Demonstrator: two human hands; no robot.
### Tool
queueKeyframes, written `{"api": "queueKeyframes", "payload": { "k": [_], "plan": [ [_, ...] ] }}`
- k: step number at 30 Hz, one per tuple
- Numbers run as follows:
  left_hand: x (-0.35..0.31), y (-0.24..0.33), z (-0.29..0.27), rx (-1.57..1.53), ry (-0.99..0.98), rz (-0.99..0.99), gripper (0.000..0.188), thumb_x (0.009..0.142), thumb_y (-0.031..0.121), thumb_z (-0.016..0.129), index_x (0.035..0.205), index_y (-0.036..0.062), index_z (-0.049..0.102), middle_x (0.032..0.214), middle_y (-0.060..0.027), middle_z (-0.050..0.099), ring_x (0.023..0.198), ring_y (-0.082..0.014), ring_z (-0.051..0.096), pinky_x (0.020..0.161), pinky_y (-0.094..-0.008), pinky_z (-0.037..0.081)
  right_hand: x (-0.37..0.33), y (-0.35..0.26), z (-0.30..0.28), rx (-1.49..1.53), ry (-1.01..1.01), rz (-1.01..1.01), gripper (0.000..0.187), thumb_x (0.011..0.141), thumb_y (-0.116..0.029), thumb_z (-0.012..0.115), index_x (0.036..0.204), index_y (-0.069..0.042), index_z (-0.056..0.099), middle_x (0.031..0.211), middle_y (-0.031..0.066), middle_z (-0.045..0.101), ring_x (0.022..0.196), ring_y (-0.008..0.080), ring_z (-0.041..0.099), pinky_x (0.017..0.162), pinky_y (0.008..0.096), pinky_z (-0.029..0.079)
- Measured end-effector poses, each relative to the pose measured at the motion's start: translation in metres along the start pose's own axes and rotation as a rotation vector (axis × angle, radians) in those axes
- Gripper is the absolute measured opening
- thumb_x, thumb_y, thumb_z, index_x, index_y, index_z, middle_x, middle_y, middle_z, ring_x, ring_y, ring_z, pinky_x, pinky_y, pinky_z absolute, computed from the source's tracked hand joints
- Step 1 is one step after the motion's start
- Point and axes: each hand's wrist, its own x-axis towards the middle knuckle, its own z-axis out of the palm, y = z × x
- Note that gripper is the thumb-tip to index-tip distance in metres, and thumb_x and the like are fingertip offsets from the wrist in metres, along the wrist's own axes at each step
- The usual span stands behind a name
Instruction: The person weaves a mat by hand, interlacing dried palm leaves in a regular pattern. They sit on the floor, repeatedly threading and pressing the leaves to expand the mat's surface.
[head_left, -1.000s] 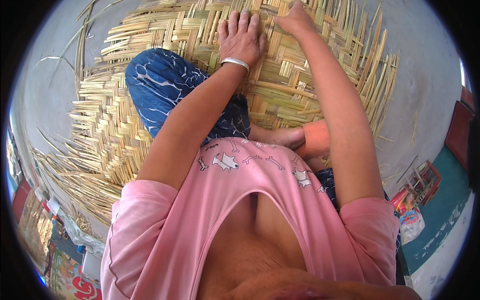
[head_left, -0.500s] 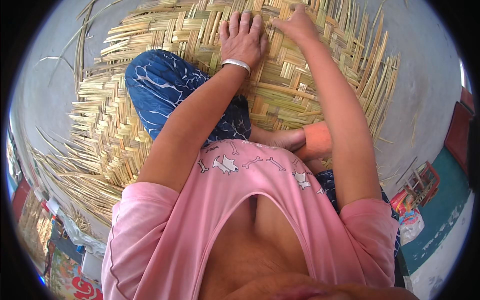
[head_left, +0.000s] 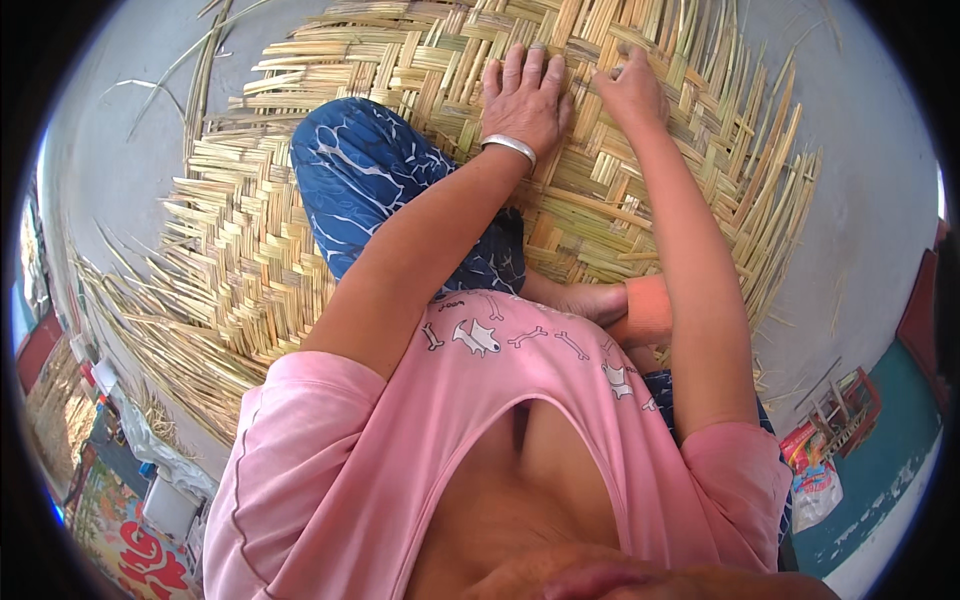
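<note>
Lying on the grey floor [head_left: 860,220], a mat woven of straw-coloured strips [head_left: 585,190] spreads in front of the seated person and round to their left, its strip ends fanning out loose along both side edges. The left hand [head_left: 525,108] rests palm down on the weave, fingers straight, slightly parted and gripping nothing; laid flat like that, it probably steadies the strips by pressure alone. Just beside it, the right hand [head_left: 636,95] is half curled over the mat, thumb and forefinger extended with a narrow gap between their tips; whether a strip is caught there, I cannot tell. That bent pose would suit working on single strips. A silver bangle [head_left: 510,145] circles the left wrist. Between the left forearm and the mat's left part is a bent knee in blue patterned trousers [head_left: 350,165], and a bare foot [head_left: 592,302] is tucked close to the body beside an orange cuff [head_left: 650,308]; the folded legs likely help weigh the mat down. Farther out, long loose stalks [head_left: 202,90] lie at upper left, and a plastic bag [head_left: 818,492] sits near a red-framed rack [head_left: 852,412] at lower right.
</note>
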Motion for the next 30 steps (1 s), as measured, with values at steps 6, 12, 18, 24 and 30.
{"api": "queueKeyframes", "payload": {
  "k": [6, 12, 18, 24, 30],
  "plan": [
    [-0.003, 0.000, 0.000, -0.024, -0.005, -0.011, 0.056, 0.096, 0.040, 0.058, 0.145, 0.0140, 0.053, 0.153, -0.0128, 0.047, 0.148, -0.0355, 0.033, 0.122, -0.0563, 0.020, -0.031, 0.008, 0.029, -0.173, 0.249, -0.211, 0.041, 0.092, -0.033, 0.066, 0.129, -0.015, 0.064, 0.125, 0.0117, 0.064, 0.118, 0.0323, 0.061, 0.100, 0.0490, 0.048],
    [-0.005, -0.001, -0.002, -0.060, 0.030, -0.029, 0.054, 0.097, 0.040, 0.057, 0.144, 0.0135, 0.055, 0.152, -0.0132, 0.049, 0.148, -0.0350, 0.035, 0.122, -0.0567, 0.019, -0.043, 0.010, 0.039, -0.245, 0.334, -0.295, 0.040, 0.092, -0.032, 0.066, 0.130, -0.017, 0.065, 0.127, 0.0080, 0.061, 0.121, 0.0307, 0.057, 0.101, 0.0488, 0.046],
    [-0.004, 0.001, 0.003, -0.074, 0.001, -0.047, 0.054, 0.097, 0.041, 0.056, 0.144, 0.0142, 0.055, 0.155, -0.0129, 0.047, 0.150, -0.0357, 0.032, 0.123, -0.0564, 0.019, -0.059, 0.017, 0.032, -0.324, 0.226, -0.398, 0.047, 0.092, -0.032, 0.068, 0.134, -0.013, 0.061, 0.140, 0.0114, 0.056, 0.128, 0.0349, 0.052, 0.109, 0.0492, 0.041],
    [-0.006, 0.001, -0.018, -0.064, -0.049, -0.059, 0.050, 0.092, 0.031, 0.061, 0.138, 0.0134, 0.060, 0.154, -0.0125, 0.047, 0.148, -0.0342, 0.035, 0.121, -0.0538, 0.022, -0.126, 0.039, 0.004, -0.373, -0.032, -0.856, 0.043, 0.090, -0.029, 0.071, 0.127, -0.009, 0.063, 0.141, 0.0135, 0.055, 0.134, 0.0367, 0.047, 0.111, 0.0504, 0.040],
    [-0.027, 0.012, -0.047, -0.120, -0.255, 0.015, 0.034, 0.091, 0.029, 0.062, 0.120, 0.0131, 0.070, 0.136, -0.0079, 0.061, 0.136, -0.0278, 0.050, 0.109, -0.0483, 0.039, -0.134, 0.042, 0.002, -0.408, -0.142, -0.820, 0.026, 0.088, -0.024, 0.073, 0.105, -0.007, 0.067, 0.136, 0.0127, 0.058, 0.120, 0.0351, 0.055, 0.100, 0.0477, 0.047]
  ]
}}
